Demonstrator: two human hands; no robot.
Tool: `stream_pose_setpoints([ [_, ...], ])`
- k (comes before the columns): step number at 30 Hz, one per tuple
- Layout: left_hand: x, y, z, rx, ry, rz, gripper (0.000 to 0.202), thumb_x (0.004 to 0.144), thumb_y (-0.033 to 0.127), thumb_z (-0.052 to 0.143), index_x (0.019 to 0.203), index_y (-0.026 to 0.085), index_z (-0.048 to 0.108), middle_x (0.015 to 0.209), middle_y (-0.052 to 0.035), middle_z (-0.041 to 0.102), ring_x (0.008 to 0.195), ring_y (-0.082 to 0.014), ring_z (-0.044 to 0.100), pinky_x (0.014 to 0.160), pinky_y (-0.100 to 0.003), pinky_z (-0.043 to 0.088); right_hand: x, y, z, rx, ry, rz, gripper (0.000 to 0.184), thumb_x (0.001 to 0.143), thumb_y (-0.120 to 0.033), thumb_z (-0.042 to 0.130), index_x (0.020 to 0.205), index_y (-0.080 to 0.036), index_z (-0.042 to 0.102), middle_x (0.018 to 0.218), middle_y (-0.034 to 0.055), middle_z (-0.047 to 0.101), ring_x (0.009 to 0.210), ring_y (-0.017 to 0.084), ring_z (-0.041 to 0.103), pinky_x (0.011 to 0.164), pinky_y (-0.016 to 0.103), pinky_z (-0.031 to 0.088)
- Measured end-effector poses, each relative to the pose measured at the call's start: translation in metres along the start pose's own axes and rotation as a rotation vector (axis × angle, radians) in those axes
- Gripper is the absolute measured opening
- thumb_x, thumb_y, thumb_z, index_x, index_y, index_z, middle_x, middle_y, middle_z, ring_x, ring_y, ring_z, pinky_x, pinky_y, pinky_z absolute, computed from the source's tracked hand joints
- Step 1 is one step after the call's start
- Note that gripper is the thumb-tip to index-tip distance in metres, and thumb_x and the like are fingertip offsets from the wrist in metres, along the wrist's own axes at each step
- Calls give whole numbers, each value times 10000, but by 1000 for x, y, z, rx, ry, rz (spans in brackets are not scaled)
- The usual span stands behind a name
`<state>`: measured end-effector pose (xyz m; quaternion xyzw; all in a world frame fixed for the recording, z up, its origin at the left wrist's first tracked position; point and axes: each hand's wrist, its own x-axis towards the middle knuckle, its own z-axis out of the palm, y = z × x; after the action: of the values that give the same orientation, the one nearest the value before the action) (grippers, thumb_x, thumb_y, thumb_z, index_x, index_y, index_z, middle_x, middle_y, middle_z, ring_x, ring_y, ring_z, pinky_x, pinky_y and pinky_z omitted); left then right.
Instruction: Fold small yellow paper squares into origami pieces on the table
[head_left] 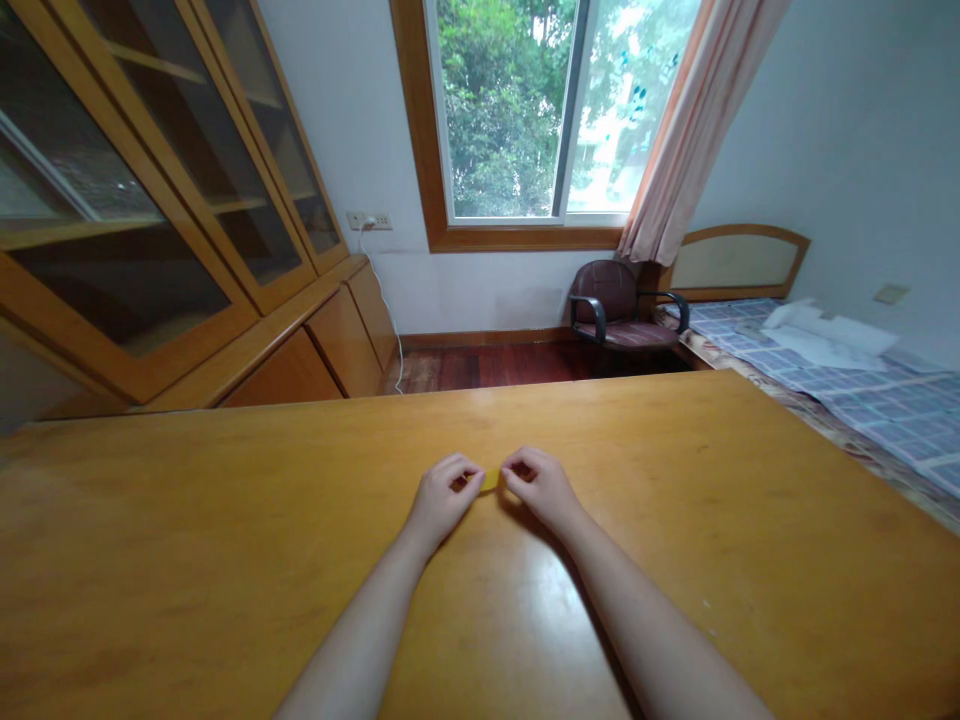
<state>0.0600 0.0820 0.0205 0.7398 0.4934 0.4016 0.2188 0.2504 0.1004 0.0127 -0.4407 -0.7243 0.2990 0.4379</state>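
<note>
Between my two hands, just above the wooden table (247, 520), stretches a small flat yellow strip (490, 481). My left hand (448, 497) pinches its left end between thumb and fingertips. At the other end, the thumb and fingers of my right hand (541, 486) close on it in the same way. Only the short middle piece shows; both ends are hidden by my fingertips. Its material is too small to make out, and its colour is close to that of the tabletop.
Glass-doored cabinets (292, 290) stand along the left. Past the table's far edge are a dark red armchair (611, 305) and a window with a pink curtain (690, 140). A bed (847, 390) with a checked cover and white sheets lies at right. A white cable (384, 300) hangs from a wall socket.
</note>
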Motion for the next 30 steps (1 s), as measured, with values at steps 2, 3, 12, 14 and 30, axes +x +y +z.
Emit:
stream_pose_setpoints([
  [2, 1, 0, -2, -51, 35, -41, 205, 869, 270, 541, 711, 183, 639, 736, -30, 630, 714, -158, 585, 659, -255, 447, 2, 5, 0, 36, 53, 65, 89, 777, -199, 610, 721, -174, 674, 700, 24, 660, 657, 158, 594, 631, 261, 458],
  [3, 1, -1, -2, -71, 55, -60, 205, 863, 270, 546, 701, 183, 636, 732, -28, 629, 712, -157, 588, 658, -251, 448, 3, 8, -1, 59, 80, 99, 98, 779, -221, 609, 722, -171, 671, 696, 26, 660, 651, 161, 593, 626, 264, 461],
  [12, 3, -2, -4, -160, 83, -122, 197, 842, 290, 572, 697, 185, 652, 733, -19, 644, 714, -158, 602, 670, -240, 461, 3, 10, -1, 142, 43, 112, 157, 835, -296, 609, 860, -170, 700, 792, 43, 681, 695, 160, 611, 652, 266, 476],
  [14, 3, -2, -4, -159, 72, -117, 197, 843, 292, 572, 700, 185, 654, 734, -20, 643, 714, -159, 600, 670, -240, 460, 3, 5, -1, 115, -13, 84, 146, 831, -288, 620, 875, -176, 703, 809, 38, 679, 709, 155, 609, 656, 260, 465],
  [30, 2, -11, -4, -196, 66, -190, 205, 833, 301, 566, 696, 169, 643, 731, -12, 624, 713, -159, 585, 674, -243, 437, 4, 12, -2, 292, 8, 217, 203, 801, -351, 615, 756, -161, 673, 725, 24, 657, 698, 171, 583, 666, 270, 439],
])
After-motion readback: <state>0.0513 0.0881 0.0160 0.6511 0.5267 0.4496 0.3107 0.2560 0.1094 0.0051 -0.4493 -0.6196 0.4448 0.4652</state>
